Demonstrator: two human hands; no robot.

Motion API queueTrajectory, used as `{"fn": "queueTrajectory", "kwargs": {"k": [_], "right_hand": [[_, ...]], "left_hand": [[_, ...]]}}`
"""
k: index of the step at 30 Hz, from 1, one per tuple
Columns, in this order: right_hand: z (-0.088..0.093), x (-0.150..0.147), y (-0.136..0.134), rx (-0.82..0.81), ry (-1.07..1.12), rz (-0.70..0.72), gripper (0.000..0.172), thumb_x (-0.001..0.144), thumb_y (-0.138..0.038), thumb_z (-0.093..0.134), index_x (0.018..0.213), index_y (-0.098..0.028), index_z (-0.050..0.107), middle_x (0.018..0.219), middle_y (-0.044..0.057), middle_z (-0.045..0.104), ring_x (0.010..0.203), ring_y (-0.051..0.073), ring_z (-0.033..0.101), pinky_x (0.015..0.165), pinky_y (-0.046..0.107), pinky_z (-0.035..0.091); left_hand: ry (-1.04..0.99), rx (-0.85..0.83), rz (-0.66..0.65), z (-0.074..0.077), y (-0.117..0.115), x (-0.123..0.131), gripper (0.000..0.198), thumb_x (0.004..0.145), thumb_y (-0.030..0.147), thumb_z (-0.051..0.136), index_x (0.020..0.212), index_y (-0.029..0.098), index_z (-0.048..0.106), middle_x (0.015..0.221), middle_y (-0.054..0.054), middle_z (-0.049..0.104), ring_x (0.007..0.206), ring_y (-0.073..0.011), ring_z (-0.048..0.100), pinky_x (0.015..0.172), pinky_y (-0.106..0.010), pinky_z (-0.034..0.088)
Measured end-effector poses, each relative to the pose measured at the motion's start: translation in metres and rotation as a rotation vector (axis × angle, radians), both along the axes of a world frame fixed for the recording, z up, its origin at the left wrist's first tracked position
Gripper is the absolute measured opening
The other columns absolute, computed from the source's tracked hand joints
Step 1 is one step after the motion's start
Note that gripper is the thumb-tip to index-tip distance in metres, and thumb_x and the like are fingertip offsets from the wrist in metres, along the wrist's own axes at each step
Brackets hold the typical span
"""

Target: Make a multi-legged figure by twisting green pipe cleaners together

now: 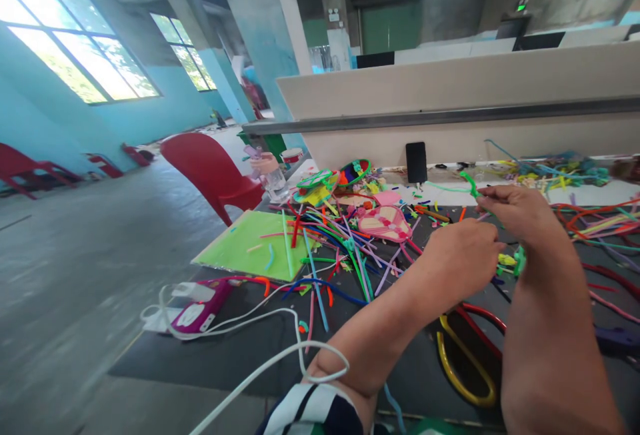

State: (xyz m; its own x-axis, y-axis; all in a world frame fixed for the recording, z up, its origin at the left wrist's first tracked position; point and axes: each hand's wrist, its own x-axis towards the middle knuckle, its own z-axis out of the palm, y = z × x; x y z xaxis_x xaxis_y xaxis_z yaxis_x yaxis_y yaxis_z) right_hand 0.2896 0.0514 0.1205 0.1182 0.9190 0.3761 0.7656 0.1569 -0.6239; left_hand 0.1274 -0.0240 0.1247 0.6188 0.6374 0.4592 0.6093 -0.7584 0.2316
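My right hand [523, 212] is raised over the table, its thumb and fingers pinched on a green pipe cleaner [469, 184] with a knotted or twisted end. A thinner pale green length runs off to the left from it. Just below and to the left, my left hand [463, 255] is closed with its back to the camera; whatever its fingers hold is hidden. Close under the hands lies a small green and yellow piece [513, 260]. Scissors with yellow and red handles [467, 368] lie beneath my forearms.
Loose pipe cleaners [345, 242] are heaped mid-table beside a pink patterned piece [385, 223] and a green sheet [255, 242]. A white cable [280, 348] crosses the front from a purple power bank [203, 308]. A phone [416, 162] leans on the partition [450, 85]. A red chair [210, 168] stands left.
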Motion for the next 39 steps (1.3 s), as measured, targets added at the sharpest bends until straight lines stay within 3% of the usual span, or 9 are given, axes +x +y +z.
{"fn": "queueTrajectory", "kwargs": {"k": [7,12,15,19,23,31,36,39], "right_hand": [[-0.006,0.005,0.005,-0.014,0.068,0.079,0.024,0.077,-0.025,0.061,0.095,-0.014,0.072,0.079,0.007,0.072,0.069,0.018,0.064,0.070,0.030,0.046],[-0.011,0.009,0.011,0.001,0.079,0.125,0.024,0.077,-0.027,0.058,0.092,-0.013,0.071,0.077,0.007,0.071,0.071,0.018,0.063,0.072,0.029,0.045],[-0.008,0.004,0.008,-0.046,0.171,0.160,0.022,0.077,-0.029,0.056,0.086,-0.014,0.070,0.071,0.005,0.070,0.065,0.017,0.060,0.067,0.029,0.045],[0.000,-0.006,-0.003,-0.014,0.243,0.214,0.022,0.076,-0.033,0.057,0.081,-0.017,0.070,0.065,0.003,0.068,0.061,0.016,0.059,0.062,0.028,0.043],[0.003,-0.013,-0.010,0.012,0.301,0.281,0.024,0.075,-0.035,0.057,0.081,-0.015,0.069,0.065,0.003,0.068,0.060,0.016,0.058,0.059,0.027,0.042],[0.007,-0.022,-0.017,-0.031,0.404,0.404,0.020,0.076,-0.034,0.057,0.075,-0.016,0.067,0.067,0.003,0.066,0.062,0.015,0.057,0.060,0.027,0.042],[0.004,-0.028,-0.015,-0.005,0.377,0.523,0.021,0.079,-0.034,0.056,0.073,-0.017,0.066,0.064,0.002,0.062,0.060,0.014,0.054,0.059,0.028,0.041],[0.001,-0.034,-0.013,0.003,0.341,0.555,0.021,0.080,-0.033,0.055,0.076,-0.017,0.067,0.064,0.001,0.062,0.060,0.013,0.053,0.059,0.027,0.040]], "left_hand": [[-0.003,-0.007,-0.018,0.000,0.001,0.002,0.029,0.091,0.026,0.043,0.095,0.016,0.069,0.090,-0.010,0.068,0.092,-0.0212,0.062,0.085,-0.032,0.048],[-0.176,-0.091,-0.015,0.008,0.012,-0.010,0.025,0.090,0.023,0.045,0.091,0.016,0.069,0.091,-0.009,0.069,0.090,-0.0189,0.061,0.082,-0.029,0.045],[-0.392,-0.149,0.097,0.016,0.025,-0.032,0.020,0.085,0.022,0.052,0.082,0.017,0.071,0.082,-0.006,0.070,0.079,-0.0172,0.061,0.074,-0.027,0.043],[-0.660,-0.087,0.276,0.022,0.044,-0.061,0.011,0.078,0.023,0.062,0.075,0.018,0.071,0.070,-0.004,0.066,0.070,-0.0163,0.057,0.069,-0.027,0.041],[-0.609,0.012,0.315,0.019,0.050,-0.063,0.011,0.079,0.020,0.059,0.079,0.018,0.070,0.074,-0.003,0.067,0.071,-0.0150,0.058,0.069,-0.027,0.044],[-0.595,0.256,0.245,0.018,0.049,-0.050,0.012,0.078,0.013,0.061,0.083,0.019,0.070,0.093,-0.005,0.068,0.090,-0.0168,0.061,0.082,-0.030,0.048],[-0.470,0.293,0.230,0.014,0.052,-0.047,0.017,0.077,0.019,0.066,0.094,0.021,0.071,0.103,-0.007,0.067,0.100,-0.0206,0.058,0.093,-0.036,0.042],[-0.410,0.251,0.277,0.010,0.057,-0.043,0.013,0.076,0.025,0.068,0.087,0.020,0.071,0.103,-0.008,0.068,0.103,-0.0240,0.057,0.093,-0.040,0.040]]}}
